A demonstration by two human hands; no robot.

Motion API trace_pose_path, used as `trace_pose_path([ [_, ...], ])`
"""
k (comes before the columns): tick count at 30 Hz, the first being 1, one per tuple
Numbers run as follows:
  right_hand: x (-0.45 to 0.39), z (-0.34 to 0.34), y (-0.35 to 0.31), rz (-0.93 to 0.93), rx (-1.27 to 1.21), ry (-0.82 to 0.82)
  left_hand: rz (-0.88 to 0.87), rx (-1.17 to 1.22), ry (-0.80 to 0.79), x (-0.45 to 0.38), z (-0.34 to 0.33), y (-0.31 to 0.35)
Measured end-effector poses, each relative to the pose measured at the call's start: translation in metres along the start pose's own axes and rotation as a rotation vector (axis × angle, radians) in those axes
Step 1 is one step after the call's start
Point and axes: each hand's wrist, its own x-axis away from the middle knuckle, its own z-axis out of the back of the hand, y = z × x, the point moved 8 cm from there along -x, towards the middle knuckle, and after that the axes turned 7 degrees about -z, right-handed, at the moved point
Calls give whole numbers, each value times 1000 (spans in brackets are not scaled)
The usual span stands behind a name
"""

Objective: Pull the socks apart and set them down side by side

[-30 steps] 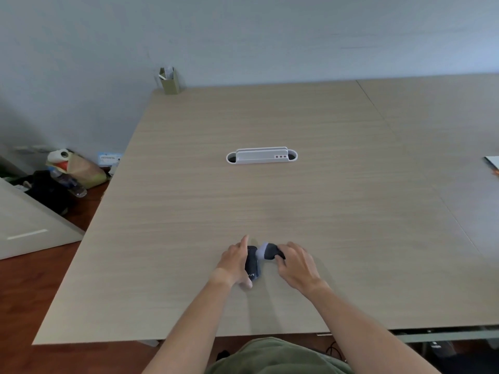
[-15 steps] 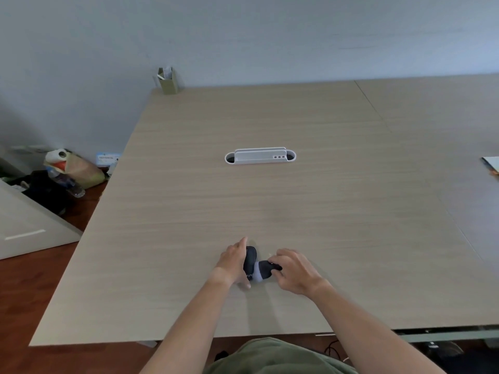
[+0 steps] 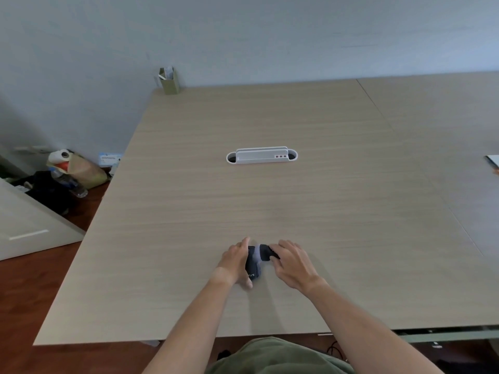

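Left hand [image 3: 235, 261] grips rolled sock [image 3: 253, 265]; right hand [image 3: 293, 261] pinches its loose end. Risk: roll springs open if either slackens.

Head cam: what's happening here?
A person at a wooden table works a small dark and grey cloth item, likely a sock, with both hands. The left hand grips its dark end with white lettering; the right hand has fingers curled on the other end. A white cable-port insert sits mid-table, untouched.
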Motion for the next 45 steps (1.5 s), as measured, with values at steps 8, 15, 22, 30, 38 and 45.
trace_pose_path([
  [8, 0, 0, 10, -146, 2, 8, 8, 0, -1, -1, 0, -1],
  [15, 2, -13, -7, -124, -43, -143, -13, -32, 12, -2, -1, 1],
  [22, 6, -13, 3, -219, -129, -109, -5, -30, 23, -4, -2, 0],
  [30, 7, -7, 5, -251, -152, -57, -21, -55, 40, -5, -1, -1],
  [38, 7, -5, 13, -300, -166, -46, -12, -146, 46, -4, 1, 3],
  [45, 7, 0, 26, -344, -139, -17, -20, -64, 40, -3, -1, 0],
])
